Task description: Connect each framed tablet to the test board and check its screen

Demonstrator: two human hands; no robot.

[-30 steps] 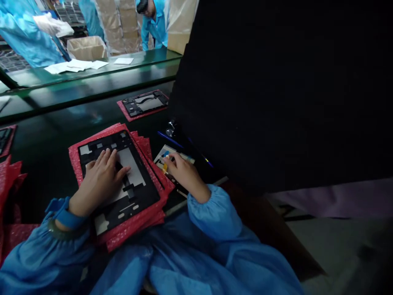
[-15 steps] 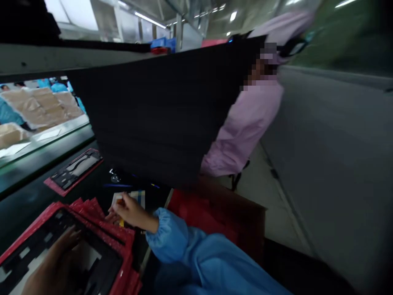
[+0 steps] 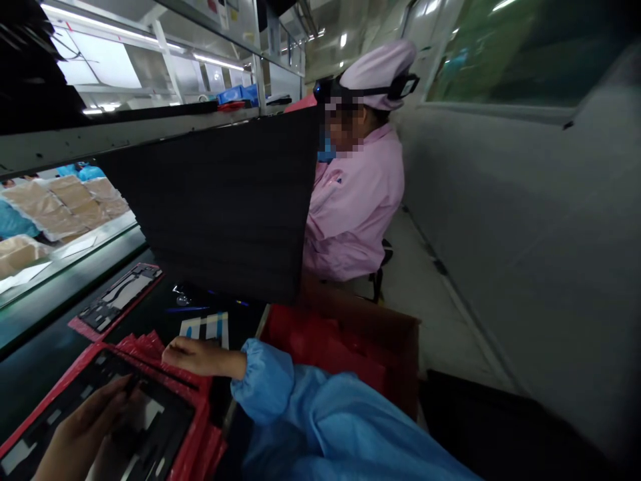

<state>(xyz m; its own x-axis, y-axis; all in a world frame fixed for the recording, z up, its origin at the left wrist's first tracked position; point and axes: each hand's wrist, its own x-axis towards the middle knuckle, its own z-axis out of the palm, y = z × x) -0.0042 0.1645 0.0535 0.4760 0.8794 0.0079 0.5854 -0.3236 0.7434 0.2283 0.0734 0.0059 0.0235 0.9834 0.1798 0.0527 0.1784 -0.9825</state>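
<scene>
Head view, far left: white sheets [image 3: 25, 275] lie along the far side of the green line, with plastic-wrapped cartons [image 3: 65, 200] behind them.

Lower left, the person's left hand [image 3: 83, 427] is over the black device panel [image 3: 163, 434]. Its fingers are bent and close together, with narrow gaps, and point up and to the right across the panel face. Blur and shadow at the tips prevent confirming contact, and whether anything small is pinched there cannot be told. The panel lies inner face up on a stack of red bubble wrap [image 3: 200, 417], at the near edge of the bench [image 3: 50, 351]; its lower left part runs out of frame.

Beyond this stack, a second panel [image 3: 120, 294] rests on its own pink wrap.

Next to the right, the right hand [image 3: 193, 355] is at the right edge of the red wrap. Its fingers are curled inward, nearly into a fist, the knuckles facing left. No object shows between them; whether the palm holds one cannot be told. Just behind the hand lies a pale card with blue strips [image 3: 195, 327], and past it a blue pen [image 3: 187, 309].

Above these hangs a black partition [image 3: 225, 207]. Right of it are a carton of red material [image 3: 320, 341] and a seated co-worker in pink [image 3: 355, 207].
</scene>
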